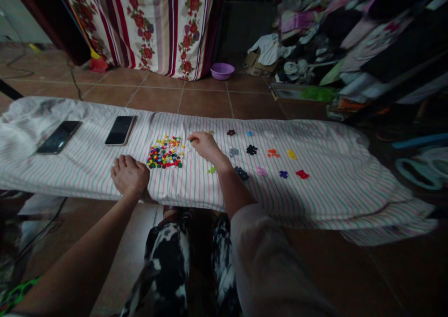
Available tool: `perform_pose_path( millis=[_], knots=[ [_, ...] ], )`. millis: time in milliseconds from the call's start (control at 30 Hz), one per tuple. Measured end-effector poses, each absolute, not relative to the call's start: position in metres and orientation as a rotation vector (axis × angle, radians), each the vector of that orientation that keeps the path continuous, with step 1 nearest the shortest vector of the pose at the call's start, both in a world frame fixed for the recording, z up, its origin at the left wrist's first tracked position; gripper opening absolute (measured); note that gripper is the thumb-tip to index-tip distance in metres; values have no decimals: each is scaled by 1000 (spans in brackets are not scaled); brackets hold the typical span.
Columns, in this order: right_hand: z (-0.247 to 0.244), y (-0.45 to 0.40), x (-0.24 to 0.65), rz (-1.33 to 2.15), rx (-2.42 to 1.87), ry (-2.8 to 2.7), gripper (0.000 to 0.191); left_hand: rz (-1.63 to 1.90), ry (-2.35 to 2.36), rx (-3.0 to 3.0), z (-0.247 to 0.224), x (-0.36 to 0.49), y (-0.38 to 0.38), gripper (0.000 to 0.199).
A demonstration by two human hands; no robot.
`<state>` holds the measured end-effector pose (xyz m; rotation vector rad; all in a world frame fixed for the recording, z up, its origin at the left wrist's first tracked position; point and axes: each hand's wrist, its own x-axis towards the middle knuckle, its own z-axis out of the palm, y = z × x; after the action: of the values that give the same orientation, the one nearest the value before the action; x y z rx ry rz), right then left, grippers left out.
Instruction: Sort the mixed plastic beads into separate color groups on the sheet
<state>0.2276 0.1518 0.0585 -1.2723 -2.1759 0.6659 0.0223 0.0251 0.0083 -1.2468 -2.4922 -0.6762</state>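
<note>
My right hand (205, 145) reaches over the cloth with thumb and fingers pinched on a small dark green piece (191, 141). Just left of it lies a dense patch of small multicoloured pieces (164, 153), too tiny for their exact kind to show. My left hand (130, 173) rests on the cloth beside that patch, fingers curled in, nothing visible in it. Single-colour clusters spread to the right, among them black (251, 149), orange (273, 153), yellow (291, 154), red (302, 174) and pink (261, 171). Light green pieces (211, 169) lie partly near my right forearm.
A striped cloth (325, 191) covers the long, low surface. Two phones, one flat at the far left (59, 137) and another (120, 130) nearer, lie on it. Beyond, a purple basin (222, 71) stands on the tiled floor by a floral curtain (147, 23); clothes (301, 37) are heaped at right.
</note>
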Motion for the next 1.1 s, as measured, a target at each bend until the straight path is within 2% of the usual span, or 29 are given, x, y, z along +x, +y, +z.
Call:
perform_pose_path(
  millis=[600, 1100],
  knots=[
    [60, 156, 291, 708, -1326, -2048, 34, -716, -2500, -1255, 16, 28, 23, 40],
    [67, 147, 304, 596, -1533, -2146, 30, -704, -2495, -1286, 21, 31, 20, 40]
  ],
)
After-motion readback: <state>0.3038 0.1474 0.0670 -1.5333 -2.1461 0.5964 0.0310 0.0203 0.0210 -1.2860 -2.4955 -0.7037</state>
